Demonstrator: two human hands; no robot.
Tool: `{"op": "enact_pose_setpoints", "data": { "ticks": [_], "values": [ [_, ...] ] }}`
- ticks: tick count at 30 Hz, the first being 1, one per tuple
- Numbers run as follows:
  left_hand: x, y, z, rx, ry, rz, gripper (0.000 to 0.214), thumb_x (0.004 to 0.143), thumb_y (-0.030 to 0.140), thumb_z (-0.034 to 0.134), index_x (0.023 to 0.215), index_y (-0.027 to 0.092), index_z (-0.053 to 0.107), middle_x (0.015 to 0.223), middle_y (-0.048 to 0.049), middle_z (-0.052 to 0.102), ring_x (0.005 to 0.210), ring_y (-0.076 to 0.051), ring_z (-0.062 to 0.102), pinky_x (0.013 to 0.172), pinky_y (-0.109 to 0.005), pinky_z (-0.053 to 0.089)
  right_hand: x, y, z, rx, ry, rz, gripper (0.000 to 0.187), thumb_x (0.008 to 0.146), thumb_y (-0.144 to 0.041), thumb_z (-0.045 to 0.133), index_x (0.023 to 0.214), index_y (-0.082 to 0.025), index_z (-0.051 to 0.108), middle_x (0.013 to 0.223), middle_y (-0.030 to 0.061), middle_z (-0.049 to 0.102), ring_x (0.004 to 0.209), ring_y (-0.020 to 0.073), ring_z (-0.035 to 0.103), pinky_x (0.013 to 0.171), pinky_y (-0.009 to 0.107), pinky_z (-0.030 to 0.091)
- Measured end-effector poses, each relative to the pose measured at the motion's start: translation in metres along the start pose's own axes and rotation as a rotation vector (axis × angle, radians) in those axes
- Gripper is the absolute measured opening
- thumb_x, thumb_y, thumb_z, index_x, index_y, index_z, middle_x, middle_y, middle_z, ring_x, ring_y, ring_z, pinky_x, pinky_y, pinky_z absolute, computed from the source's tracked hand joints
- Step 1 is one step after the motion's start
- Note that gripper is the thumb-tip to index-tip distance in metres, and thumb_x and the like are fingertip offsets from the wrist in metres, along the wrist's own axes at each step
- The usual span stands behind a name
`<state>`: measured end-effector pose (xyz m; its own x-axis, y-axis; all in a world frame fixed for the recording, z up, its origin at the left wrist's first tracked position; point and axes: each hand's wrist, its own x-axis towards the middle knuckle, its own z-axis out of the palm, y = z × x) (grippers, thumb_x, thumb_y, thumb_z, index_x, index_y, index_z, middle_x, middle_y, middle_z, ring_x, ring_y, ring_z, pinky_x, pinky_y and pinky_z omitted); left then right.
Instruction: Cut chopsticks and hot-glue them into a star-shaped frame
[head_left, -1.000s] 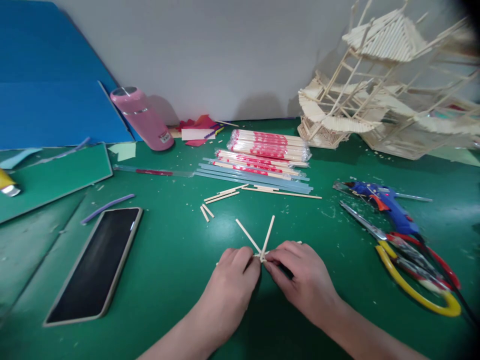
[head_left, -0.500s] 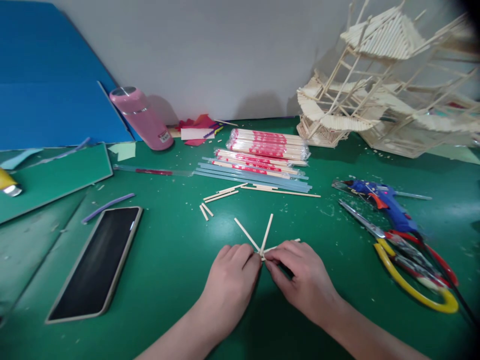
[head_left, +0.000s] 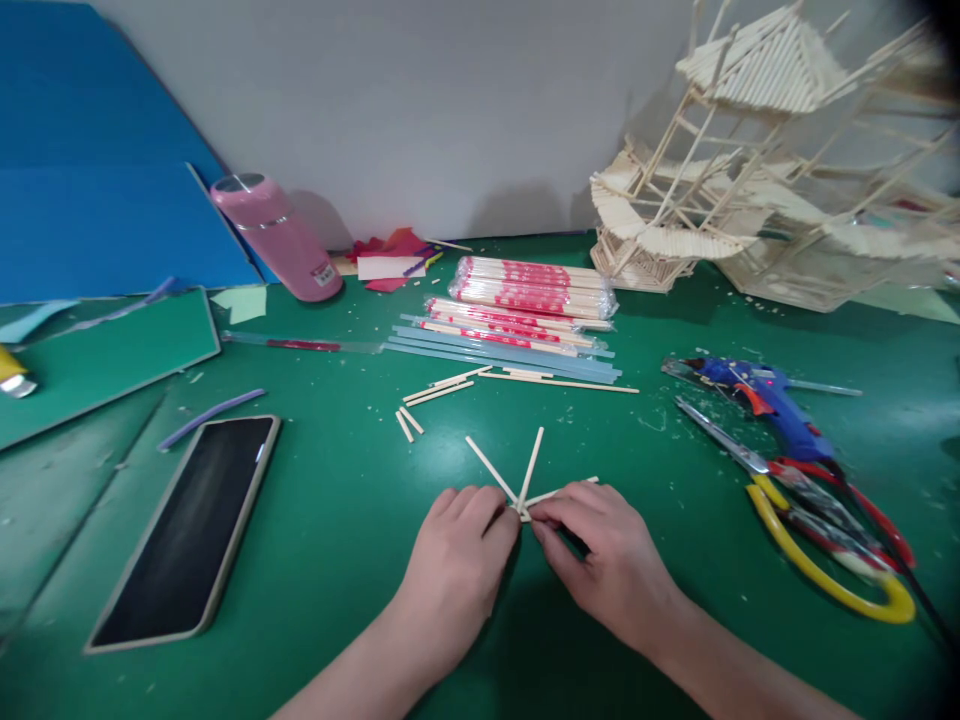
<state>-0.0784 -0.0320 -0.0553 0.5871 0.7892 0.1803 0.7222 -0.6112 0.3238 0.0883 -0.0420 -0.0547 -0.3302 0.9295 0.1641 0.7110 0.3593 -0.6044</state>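
Observation:
Several thin wooden sticks (head_left: 532, 465) meet at one point near the front of the table and fan outward from there. My left hand (head_left: 461, 555) is closed at the left of that joint, thumb and forefinger pressed to the stick ends. From the right, my right hand (head_left: 607, 545) pinches the sticks at the same joint, with one stick running out past its fingers. The fingers cover part of the joint. Beyond my hands lie cut stick pieces (head_left: 439, 392) and two short ones (head_left: 409, 424).
Wrapped chopstick packs (head_left: 532, 285) and pale blue glue sticks (head_left: 502, 352) lie at the back. A glue gun (head_left: 765, 390), scissors (head_left: 817, 570), phone (head_left: 187, 530), pink bottle (head_left: 281, 240) and a stick-built tower model (head_left: 697, 200) surround the work area on the green table (head_left: 345, 580).
The view has shifted very slightly. Both hands stay at the stick joint, with hardly any movement of the fingers or sticks.

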Motion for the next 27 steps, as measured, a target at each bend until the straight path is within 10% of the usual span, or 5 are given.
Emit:
{"op": "enact_pose_setpoints", "data": {
  "ticks": [27],
  "values": [
    [0.004,0.001,-0.0078,-0.055,0.026,0.016,0.031,0.085,0.014,0.03,0.083,0.014,0.061,0.072,-0.006,0.056,0.062,-0.016,0.046,0.055,-0.028,0.04,0.0006,0.0,-0.0012,0.031,-0.029,-0.007,0.015,0.08,-0.017,0.046,0.084,-0.02,0.06,0.077,0.0027,0.061,0.073,0.0159,0.053,0.066,0.03,0.037]
  ]
}}
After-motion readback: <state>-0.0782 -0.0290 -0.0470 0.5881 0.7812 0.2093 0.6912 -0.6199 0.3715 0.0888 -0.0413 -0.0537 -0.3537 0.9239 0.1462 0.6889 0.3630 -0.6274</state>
